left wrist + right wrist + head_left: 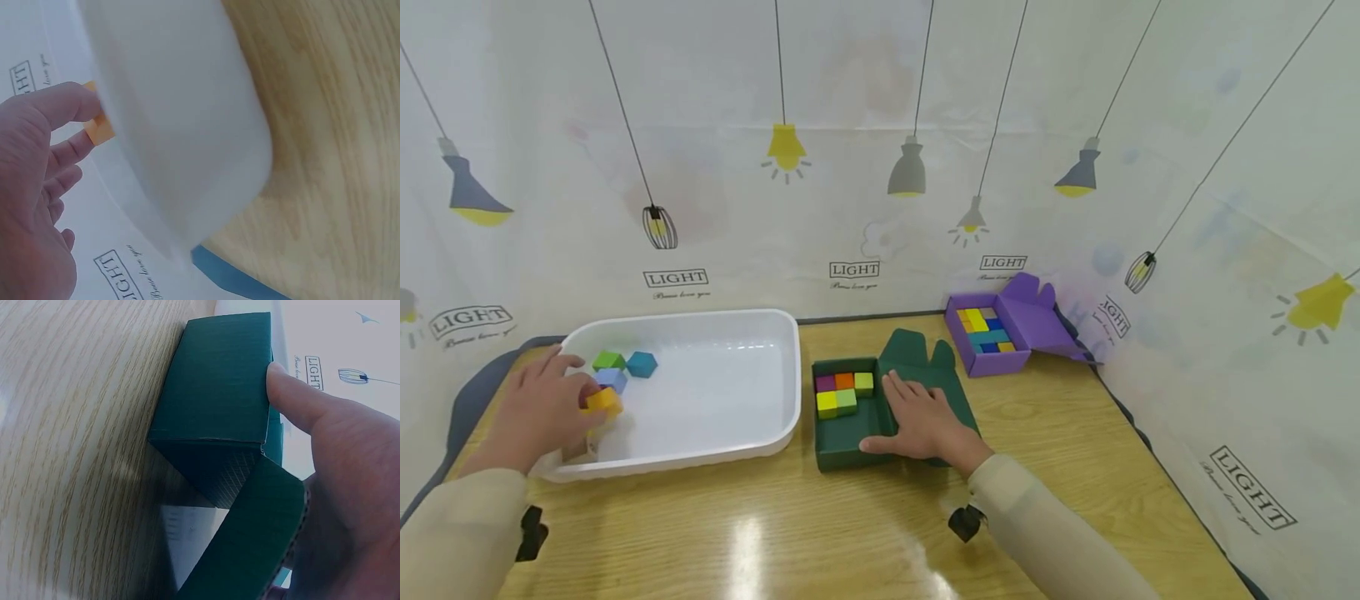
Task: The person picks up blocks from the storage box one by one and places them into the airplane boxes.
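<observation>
My left hand (550,400) reaches over the left end of a white tray (722,454) and pinches an orange block (604,402) between thumb and fingers. In the left wrist view the orange block (99,128) shows behind the tray's wall. Close by in the tray lie a green block (609,361), a teal block (642,364) and a light blue block (611,380). My right hand (921,417) rests with extended fingers on the open green box (853,457), its thumb at the near rim. Several coloured blocks fill the back left of that box.
At the back right stands an open purple box (1000,364) holding several coloured blocks, its lid (1037,325) folded outward. The green lid (951,383) spreads to the right of its box. A printed sheet (865,225) hangs behind the wooden table (737,533).
</observation>
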Available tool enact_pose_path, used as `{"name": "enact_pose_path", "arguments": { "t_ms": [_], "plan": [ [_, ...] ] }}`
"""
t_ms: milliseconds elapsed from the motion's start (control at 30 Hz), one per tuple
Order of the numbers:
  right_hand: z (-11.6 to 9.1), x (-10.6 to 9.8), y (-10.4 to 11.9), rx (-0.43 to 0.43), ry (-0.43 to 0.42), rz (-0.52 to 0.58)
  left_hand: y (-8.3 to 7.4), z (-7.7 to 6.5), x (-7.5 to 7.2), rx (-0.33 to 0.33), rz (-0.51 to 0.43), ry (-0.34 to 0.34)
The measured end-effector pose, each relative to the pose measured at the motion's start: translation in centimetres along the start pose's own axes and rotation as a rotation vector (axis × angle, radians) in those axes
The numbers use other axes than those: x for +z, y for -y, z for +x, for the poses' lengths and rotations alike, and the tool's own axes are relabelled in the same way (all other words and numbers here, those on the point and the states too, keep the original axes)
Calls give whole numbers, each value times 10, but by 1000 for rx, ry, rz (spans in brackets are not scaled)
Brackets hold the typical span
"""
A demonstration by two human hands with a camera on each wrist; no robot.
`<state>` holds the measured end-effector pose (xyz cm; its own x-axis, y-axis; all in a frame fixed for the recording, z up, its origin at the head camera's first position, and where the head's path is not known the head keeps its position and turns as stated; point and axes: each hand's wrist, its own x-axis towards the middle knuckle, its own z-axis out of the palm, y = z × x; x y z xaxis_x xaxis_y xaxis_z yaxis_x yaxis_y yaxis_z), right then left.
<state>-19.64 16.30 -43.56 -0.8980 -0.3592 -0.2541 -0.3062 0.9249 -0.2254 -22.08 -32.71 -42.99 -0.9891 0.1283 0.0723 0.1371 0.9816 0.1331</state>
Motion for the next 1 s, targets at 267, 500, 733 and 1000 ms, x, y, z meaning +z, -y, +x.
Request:
{"name": "enact_pose_path", "arguments": {
  "t_ms": [267, 500, 733, 1000],
  "plan": [
    [-1, -1, -1, -3, -3, 3, -34, 6, -12, 86, -29, -58],
    [-1, 0, -1, -7, -8, 12, -84, 18, -21, 179, -99, -103],
    [1, 1, 0, -2, -10, 4, -152, 38, -27, 290, -127, -57],
    [0, 1, 0, 5, 4, 4, -228, 64, -21, 450, -83, -33]
  ]
}}
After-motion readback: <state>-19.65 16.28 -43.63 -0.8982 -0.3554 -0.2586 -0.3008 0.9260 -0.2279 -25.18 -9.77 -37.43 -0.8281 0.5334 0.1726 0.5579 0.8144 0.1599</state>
